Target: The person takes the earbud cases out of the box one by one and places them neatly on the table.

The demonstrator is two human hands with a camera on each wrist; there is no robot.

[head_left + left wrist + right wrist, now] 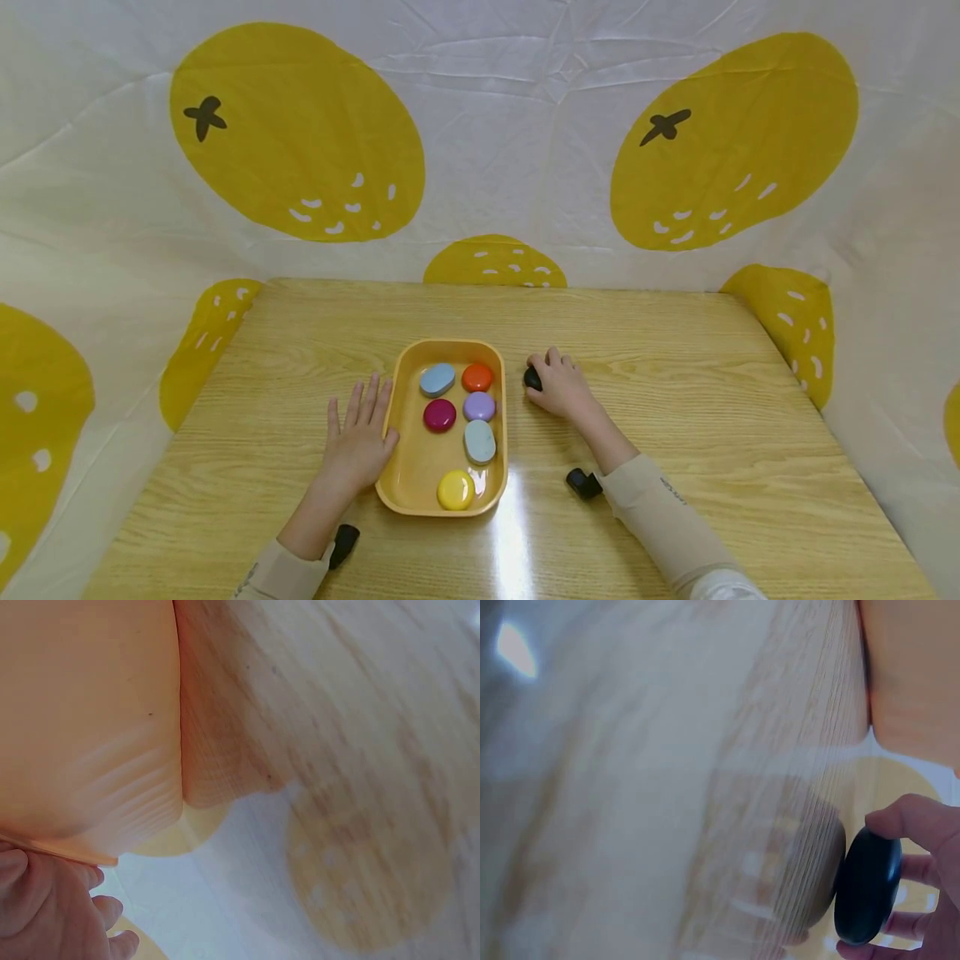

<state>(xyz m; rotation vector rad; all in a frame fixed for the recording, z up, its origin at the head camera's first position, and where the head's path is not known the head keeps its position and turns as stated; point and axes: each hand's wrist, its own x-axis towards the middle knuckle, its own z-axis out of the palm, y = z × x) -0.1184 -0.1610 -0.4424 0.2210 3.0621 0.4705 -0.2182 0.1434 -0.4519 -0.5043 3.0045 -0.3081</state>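
Note:
To the right of the yellow-orange tray (416, 471), my right hand (561, 390) grips a smooth black stone (868, 885) between thumb and fingers, close over the table. My left hand (354, 454) lies along the tray's left side with fingers straight and spread, its thumb over the rim. Several rounded pieces lie inside the tray: a light blue oval (437, 380), an orange-red round (477, 377), a magenta round (439, 415), a lilac round (479, 407), a pale grey-green oval (480, 442) and a yellow round (455, 490) near the front edge.
Everything stands on a wood-grain table (675, 375). A white cloth (517, 167) with large yellow fruit shapes hangs behind it and at both sides. Black devices are strapped below both wrists, one beside the right sleeve (660, 517).

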